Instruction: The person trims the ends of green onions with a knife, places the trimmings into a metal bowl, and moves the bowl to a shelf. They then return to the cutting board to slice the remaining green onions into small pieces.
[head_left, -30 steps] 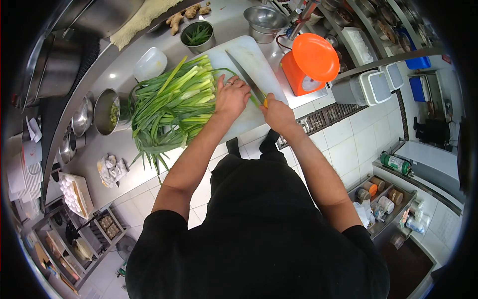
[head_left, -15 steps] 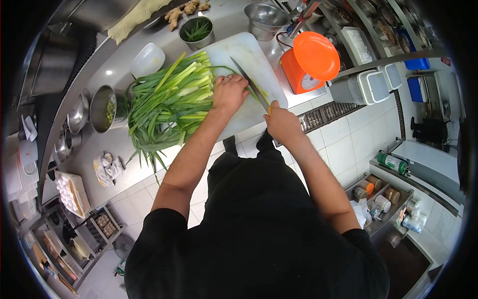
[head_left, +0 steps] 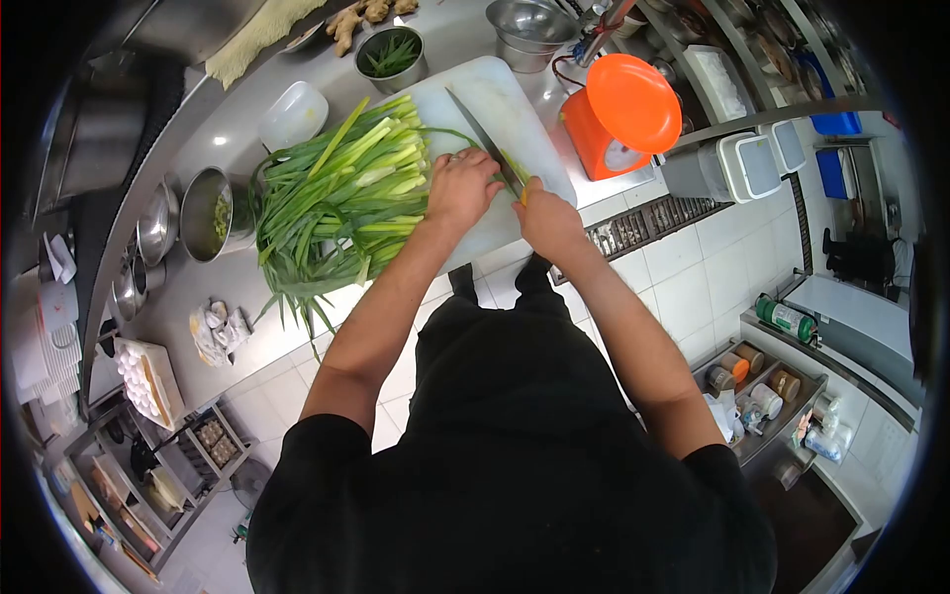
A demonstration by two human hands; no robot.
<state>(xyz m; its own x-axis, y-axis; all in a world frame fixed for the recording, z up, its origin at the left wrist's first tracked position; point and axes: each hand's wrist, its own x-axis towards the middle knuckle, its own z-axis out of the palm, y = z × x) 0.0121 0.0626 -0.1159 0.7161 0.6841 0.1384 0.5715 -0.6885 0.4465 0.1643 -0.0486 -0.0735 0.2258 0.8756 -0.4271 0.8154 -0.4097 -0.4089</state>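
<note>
A large pile of green onions (head_left: 341,188) lies over the left part of the white cutting board (head_left: 539,139) and onto the counter beside it. My left hand (head_left: 462,188) rests on the board at the pile's right edge, fingers curled down on a green onion stalk whose thin leaf (head_left: 450,132) shows above them. Close by, my right hand (head_left: 549,220) grips the yellow handle of a kitchen knife. Its blade (head_left: 473,124) slants up and left, right next to my left fingertips. Pale green onion bits (head_left: 517,166) lie just right of the blade.
An orange kitchen scale (head_left: 604,134) stands right of the board. Behind are a metal pot of green leaves (head_left: 390,59), ginger (head_left: 361,20) and metal bowls (head_left: 529,30). Leftward sit a white dish (head_left: 294,114), a pot of chopped greens (head_left: 213,213) and a crumpled cloth (head_left: 220,332).
My right hand and the knife have shifted left and slightly up, bringing the blade nearer my left fingers. The left hand stays nearly in place.
</note>
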